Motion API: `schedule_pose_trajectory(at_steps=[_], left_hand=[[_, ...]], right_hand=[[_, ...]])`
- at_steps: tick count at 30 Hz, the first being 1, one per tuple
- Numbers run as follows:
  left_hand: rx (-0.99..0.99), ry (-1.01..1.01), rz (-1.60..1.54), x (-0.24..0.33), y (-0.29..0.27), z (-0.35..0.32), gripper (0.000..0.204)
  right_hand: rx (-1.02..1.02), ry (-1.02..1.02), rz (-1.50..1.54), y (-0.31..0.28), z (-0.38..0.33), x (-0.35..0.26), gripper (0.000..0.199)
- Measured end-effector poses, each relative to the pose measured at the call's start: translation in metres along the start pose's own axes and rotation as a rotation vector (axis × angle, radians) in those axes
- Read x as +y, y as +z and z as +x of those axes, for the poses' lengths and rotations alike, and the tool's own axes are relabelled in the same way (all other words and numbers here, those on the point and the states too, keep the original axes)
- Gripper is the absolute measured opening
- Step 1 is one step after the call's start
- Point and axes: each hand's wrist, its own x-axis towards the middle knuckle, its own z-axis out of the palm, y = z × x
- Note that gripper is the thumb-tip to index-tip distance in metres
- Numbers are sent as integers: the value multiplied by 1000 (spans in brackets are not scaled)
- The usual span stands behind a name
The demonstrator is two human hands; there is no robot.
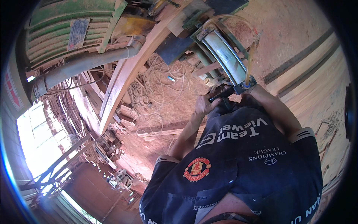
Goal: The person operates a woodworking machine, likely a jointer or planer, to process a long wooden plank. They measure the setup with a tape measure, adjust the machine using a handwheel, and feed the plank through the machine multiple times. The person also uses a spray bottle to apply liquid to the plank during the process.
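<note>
A metal pneumatic cylinder with long tie rods stands right in front of my body, and its dark end block points toward me. My left hand is closed around a dark, bar-like part just left of that block; its exact kind does not show. At the block's right side is my right hand, with its fingers hidden behind the block and my shirt. A yellowish clear air hose runs down to a fitting on the block.
Long wooden beams slant across the left, beside a grey duct pipe and a green slatted machine housing. A loose thin hose lies coiled on the dusty floor. Wide planks lie at the right.
</note>
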Motion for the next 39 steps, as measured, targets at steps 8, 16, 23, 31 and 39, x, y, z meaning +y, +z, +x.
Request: schedule_pose_trajectory(at_steps=[8, 16, 23, 31, 39], left_hand=[[48, 25, -79, -8, 6, 1, 67], [7, 38, -82, -10, 5, 0, 66], [14, 127, -34, -3, 0, 0, 53], [-52, 55, -79, -4, -2, -2, 56], [-41, 6, -37, 1, -2, -2, 57]], right_hand=[[77, 104, 466, 21, -11, 29, 44], [141, 111, 570, 19, -13, 23, 46], [-86, 30, 100, 15, -10, 19, 45], [0, 310, 1563, -3, -18, -16, 75], [-110, 65, -244, 4, -8, 9, 60]])
